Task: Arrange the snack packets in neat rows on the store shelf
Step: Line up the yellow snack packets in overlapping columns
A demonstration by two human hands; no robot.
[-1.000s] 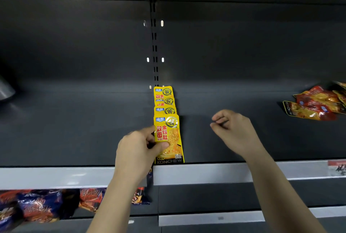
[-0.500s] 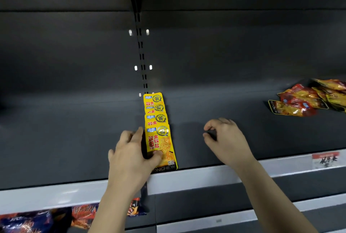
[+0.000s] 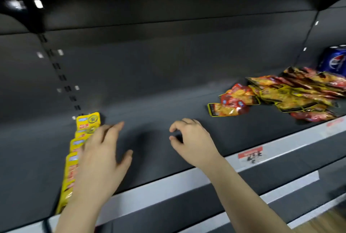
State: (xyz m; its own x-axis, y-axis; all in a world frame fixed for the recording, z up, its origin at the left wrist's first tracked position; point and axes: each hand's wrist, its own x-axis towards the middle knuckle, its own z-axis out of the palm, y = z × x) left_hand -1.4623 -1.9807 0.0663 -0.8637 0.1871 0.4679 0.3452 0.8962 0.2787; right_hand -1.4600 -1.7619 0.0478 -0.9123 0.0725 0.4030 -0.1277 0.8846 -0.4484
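Shelf [image 3: 168,101], dark, carries everything; loose pile of red and yellow packets [image 3: 284,94] lies well right of both hands; left hand [image 3: 102,159], fingers [image 3: 114,129] straight and spread, holding nothing, overlaps the yellow packet row [image 3: 88,120]; right hand [image 3: 192,139] loosely curled, empty.

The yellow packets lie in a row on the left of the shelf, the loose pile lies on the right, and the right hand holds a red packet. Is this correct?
No: the head view shows the right hand holding nothing. The yellow packets and loose pile lie as you say.
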